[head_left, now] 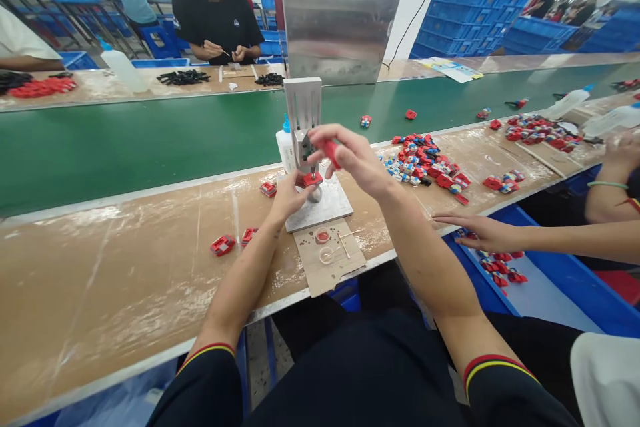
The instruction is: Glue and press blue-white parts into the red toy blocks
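Observation:
My left hand [289,196] grips a small red plastic part [313,179] under the tip of a metal hand press [303,103]. The fingers partly cover that part. My right hand [359,161] is closed around the red lever handle [331,152] at the press's right side. The press stands on a flat metal base plate [327,205]. Several red parts, among them one assembled piece [223,245], lie on the bench left of my left forearm. In front of the base, a piece of cardboard [313,267] carries a small dish of red stuff [323,235] and cotton swabs [345,245].
A pile of red, white and blue parts [425,160] lies right of the press. A white bottle [285,147] stands behind it. Beyond runs a green conveyor belt [150,140]. At right, a co-worker's hand [480,232] reaches over a blue bin [550,280]. Another person [215,13] works opposite.

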The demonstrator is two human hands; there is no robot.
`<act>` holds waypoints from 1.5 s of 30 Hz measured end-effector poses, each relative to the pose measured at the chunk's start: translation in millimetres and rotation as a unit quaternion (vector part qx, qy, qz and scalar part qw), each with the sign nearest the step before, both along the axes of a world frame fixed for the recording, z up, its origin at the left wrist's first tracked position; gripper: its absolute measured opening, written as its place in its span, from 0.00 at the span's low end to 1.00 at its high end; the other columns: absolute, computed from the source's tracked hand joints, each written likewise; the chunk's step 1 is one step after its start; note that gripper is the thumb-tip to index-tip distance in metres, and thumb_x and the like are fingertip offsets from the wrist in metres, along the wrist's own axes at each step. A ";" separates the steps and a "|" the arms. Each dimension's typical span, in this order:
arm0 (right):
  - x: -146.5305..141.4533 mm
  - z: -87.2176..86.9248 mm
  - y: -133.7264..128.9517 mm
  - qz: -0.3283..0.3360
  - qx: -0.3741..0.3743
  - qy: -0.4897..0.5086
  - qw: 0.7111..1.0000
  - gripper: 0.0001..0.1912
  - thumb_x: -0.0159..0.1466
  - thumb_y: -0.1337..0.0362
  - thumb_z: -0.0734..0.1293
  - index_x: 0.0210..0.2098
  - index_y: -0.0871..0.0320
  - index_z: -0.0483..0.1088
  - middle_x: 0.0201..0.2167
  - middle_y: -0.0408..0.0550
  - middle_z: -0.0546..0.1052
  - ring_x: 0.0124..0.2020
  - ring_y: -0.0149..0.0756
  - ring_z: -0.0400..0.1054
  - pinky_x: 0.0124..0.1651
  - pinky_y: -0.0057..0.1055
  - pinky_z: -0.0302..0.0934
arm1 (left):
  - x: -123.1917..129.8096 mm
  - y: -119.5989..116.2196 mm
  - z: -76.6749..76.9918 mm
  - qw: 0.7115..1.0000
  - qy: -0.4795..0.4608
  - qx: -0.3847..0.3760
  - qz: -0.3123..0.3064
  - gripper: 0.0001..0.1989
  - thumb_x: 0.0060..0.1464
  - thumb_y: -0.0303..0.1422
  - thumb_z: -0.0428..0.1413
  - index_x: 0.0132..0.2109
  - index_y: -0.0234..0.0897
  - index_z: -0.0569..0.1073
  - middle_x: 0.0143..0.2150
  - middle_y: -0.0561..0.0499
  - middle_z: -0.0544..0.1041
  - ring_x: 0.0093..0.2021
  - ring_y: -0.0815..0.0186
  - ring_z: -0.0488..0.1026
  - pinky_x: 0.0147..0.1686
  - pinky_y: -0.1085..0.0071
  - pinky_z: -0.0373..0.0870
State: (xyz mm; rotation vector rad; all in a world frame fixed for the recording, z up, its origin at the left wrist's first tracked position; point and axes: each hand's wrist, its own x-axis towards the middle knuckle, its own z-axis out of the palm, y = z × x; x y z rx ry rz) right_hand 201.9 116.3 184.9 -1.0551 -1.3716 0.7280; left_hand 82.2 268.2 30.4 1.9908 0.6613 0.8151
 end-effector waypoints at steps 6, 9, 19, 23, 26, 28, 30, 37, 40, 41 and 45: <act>-12.6 -45.6 -15.9 -0.044 -0.036 0.020 0.998 0.20 0.66 0.44 0.73 0.46 0.51 0.70 0.64 0.51 0.69 0.38 0.29 0.74 0.33 0.30 0.71 | -3.6 0.5 1.8 1.000 0.003 -0.002 -0.015 0.12 0.53 0.35 0.66 0.40 0.40 0.72 0.38 0.49 0.84 0.41 0.58 0.83 0.38 0.65 0.77; -16.1 -63.0 -14.0 -0.128 -0.039 0.099 0.986 0.28 0.60 0.53 0.78 0.52 0.46 0.63 0.68 0.50 0.64 0.40 0.31 0.77 0.35 0.31 0.74 | -5.2 0.7 1.5 1.000 0.008 -0.006 -0.018 0.12 0.54 0.35 0.66 0.40 0.40 0.72 0.39 0.49 0.84 0.42 0.58 0.83 0.36 0.66 0.77; -3.3 -119.9 18.2 -0.156 -0.154 0.094 0.971 0.24 0.54 0.47 0.80 0.39 0.54 0.71 0.34 0.45 0.79 0.31 0.33 0.74 0.30 0.29 0.69 | -4.3 -0.8 3.4 1.000 0.003 -0.010 -0.016 0.12 0.53 0.32 0.68 0.40 0.41 0.72 0.39 0.49 0.84 0.42 0.57 0.83 0.45 0.61 0.79; -1.0 -123.3 6.5 -0.152 -0.150 0.098 0.972 0.25 0.54 0.48 0.79 0.44 0.53 0.73 0.43 0.49 0.81 0.34 0.35 0.77 0.30 0.29 0.70 | -3.6 -1.2 4.6 1.000 -0.001 -0.009 -0.013 0.12 0.52 0.31 0.68 0.38 0.41 0.72 0.38 0.49 0.84 0.41 0.57 0.83 0.46 0.60 0.80; 3.1 -124.7 -11.9 -0.151 -0.153 0.101 0.971 0.27 0.53 0.49 0.79 0.48 0.52 0.73 0.47 0.51 0.82 0.35 0.36 0.79 0.31 0.29 0.71 | -3.0 -1.2 4.1 1.000 -0.001 -0.014 -0.011 0.11 0.53 0.30 0.67 0.38 0.41 0.72 0.37 0.49 0.83 0.41 0.57 0.83 0.47 0.59 0.80; 5.8 -126.2 -22.4 -0.149 -0.158 0.103 0.971 0.28 0.53 0.49 0.80 0.49 0.53 0.73 0.46 0.51 0.82 0.35 0.37 0.79 0.31 0.30 0.71 | -2.9 -1.1 3.9 1.000 0.001 -0.017 -0.012 0.10 0.53 0.30 0.67 0.39 0.41 0.72 0.38 0.49 0.84 0.42 0.57 0.83 0.48 0.59 0.80; 7.7 -128.2 -30.2 -0.148 -0.162 0.105 0.970 0.28 0.54 0.49 0.80 0.49 0.53 0.74 0.45 0.51 0.82 0.35 0.37 0.80 0.32 0.30 0.71 | -3.2 -0.9 4.3 1.000 0.003 -0.020 -0.015 0.10 0.53 0.29 0.67 0.39 0.41 0.72 0.38 0.49 0.84 0.42 0.57 0.83 0.49 0.59 0.80; 11.8 -136.8 -50.7 -0.168 -0.164 0.106 0.966 0.27 0.56 0.48 0.79 0.48 0.55 0.75 0.43 0.51 0.83 0.34 0.36 0.80 0.32 0.30 0.70 | -4.6 0.8 5.7 0.999 0.022 -0.023 -0.024 0.11 0.52 0.29 0.67 0.40 0.39 0.72 0.41 0.48 0.84 0.44 0.57 0.82 0.50 0.60 0.79; 10.5 -137.9 -63.1 -0.176 -0.159 0.100 0.966 0.25 0.57 0.47 0.79 0.48 0.54 0.76 0.42 0.51 0.84 0.35 0.37 0.80 0.33 0.32 0.70 | -6.7 3.2 6.1 0.999 0.032 -0.024 -0.032 0.13 0.51 0.28 0.66 0.43 0.38 0.73 0.43 0.47 0.84 0.45 0.58 0.82 0.49 0.61 0.79; 9.0 -137.8 -68.2 -0.178 -0.157 0.097 0.967 0.24 0.58 0.48 0.79 0.48 0.54 0.77 0.42 0.51 0.84 0.35 0.38 0.80 0.34 0.32 0.70 | -7.6 4.3 6.3 0.998 0.036 -0.024 -0.036 0.13 0.51 0.27 0.66 0.43 0.38 0.74 0.43 0.47 0.84 0.45 0.58 0.82 0.49 0.61 0.78; 0.5 -137.9 -93.5 -0.184 -0.147 0.086 0.968 0.19 0.61 0.49 0.78 0.47 0.52 0.79 0.40 0.50 0.85 0.35 0.39 0.80 0.34 0.34 0.72 | -10.0 8.3 6.7 0.997 0.047 -0.025 -0.048 0.15 0.50 0.26 0.67 0.45 0.37 0.75 0.44 0.46 0.84 0.45 0.58 0.82 0.50 0.61 0.78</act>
